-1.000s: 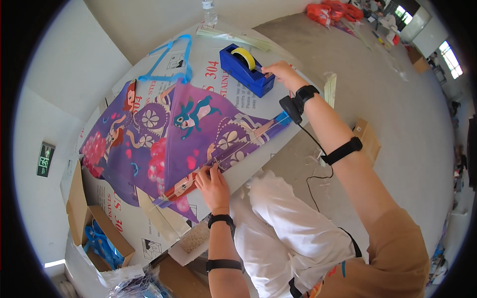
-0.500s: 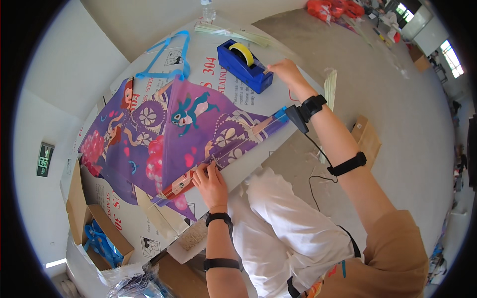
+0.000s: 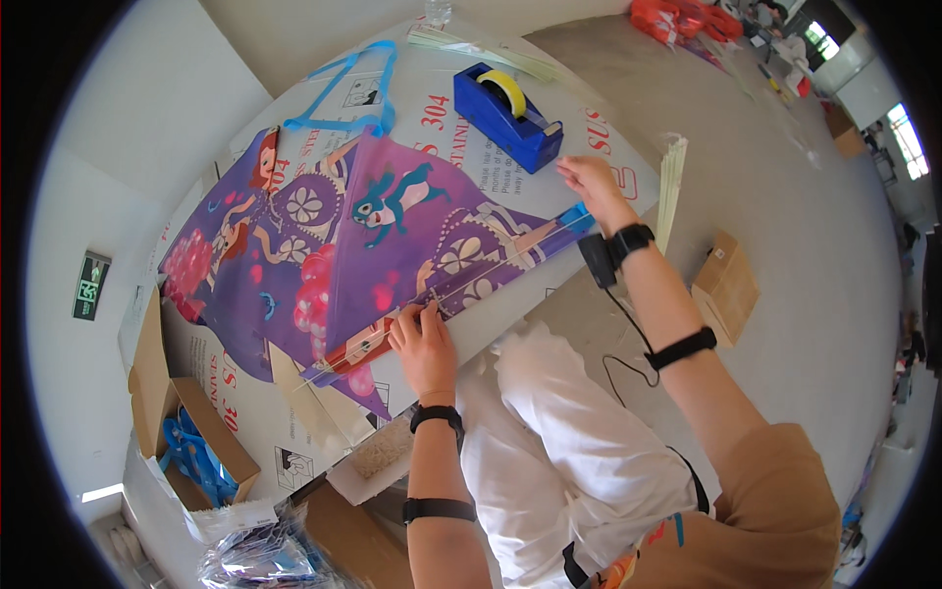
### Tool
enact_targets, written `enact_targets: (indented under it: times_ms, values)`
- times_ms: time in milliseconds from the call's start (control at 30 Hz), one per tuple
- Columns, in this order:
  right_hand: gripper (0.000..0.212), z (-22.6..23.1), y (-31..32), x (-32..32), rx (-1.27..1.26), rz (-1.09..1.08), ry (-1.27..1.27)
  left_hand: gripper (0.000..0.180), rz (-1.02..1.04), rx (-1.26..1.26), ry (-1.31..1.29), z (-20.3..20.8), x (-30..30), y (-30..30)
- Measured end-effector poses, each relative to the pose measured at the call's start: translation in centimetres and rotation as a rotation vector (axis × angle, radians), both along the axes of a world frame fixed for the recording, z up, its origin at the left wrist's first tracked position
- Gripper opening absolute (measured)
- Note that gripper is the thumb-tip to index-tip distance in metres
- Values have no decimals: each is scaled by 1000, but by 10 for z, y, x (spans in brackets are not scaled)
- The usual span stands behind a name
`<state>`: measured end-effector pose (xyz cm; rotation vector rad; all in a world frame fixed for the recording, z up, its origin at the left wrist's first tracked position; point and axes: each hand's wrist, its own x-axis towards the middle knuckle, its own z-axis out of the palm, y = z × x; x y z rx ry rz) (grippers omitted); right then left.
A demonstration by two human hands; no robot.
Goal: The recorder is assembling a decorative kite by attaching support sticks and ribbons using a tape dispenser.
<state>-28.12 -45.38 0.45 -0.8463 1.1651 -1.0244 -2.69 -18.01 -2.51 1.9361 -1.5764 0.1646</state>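
Observation:
A purple kite (image 3: 343,280) printed with cartoon figures, pink balloons and a blue sea animal lies spread across the worktable. Along its near edge runs a thin pale rod, where my left hand (image 3: 426,355) has its fingers closed on the edge. My right hand (image 3: 593,185) is raised just off the near right corner of the blue tape dispenser (image 3: 488,111), thumb and fingers pinched together. Whatever they hold is too small to make out. A yellow tape roll (image 3: 506,90) sits in the dispenser. Blue ribbon (image 3: 388,83) loops out beyond the kite's far edge.
Pale thin strips (image 3: 481,51) lie at the table's back, with another bundle (image 3: 671,187) at its right edge. An open carton (image 3: 211,447) of blue ribbons stands left, above clear plastic packaging (image 3: 265,555). A cardboard box (image 3: 728,285) is on the floor.
My right hand has come away from the dispenser's cutting end, towards me and the kite's right corner. My left hand stays on the near edge. The whole view has shifted slightly.

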Motion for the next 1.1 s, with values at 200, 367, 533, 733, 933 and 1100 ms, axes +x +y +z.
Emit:
enact_targets:
  times_ms: [200, 367, 533, 733, 933, 1100]
  values:
    - [11, 37, 112, 67, -605, 601, 469, 21, 12, 12, 24, 3, 8, 8]
    - [7, 54, 139, 104, -1131, 989, 792, 21, 15, 1, 27, 0, 5, 3]
    - [24, 54, 143, 133, -1428, 1223, 1176, 21, 29, 10, 56, 1, 6, 5]
    - [54, 56, 142, 154, -1517, 1247, 1129, 28, 6, 0, 44, -2, 7, 6]
    - [32, 44, 135, 167, -1624, 1264, 1141, 25, 9, 16, 65, -3, 6, 5]
    - [31, 42, 139, 178, -1541, 1415, 1251, 27, 13, 42, 85, -3, 7, 7]
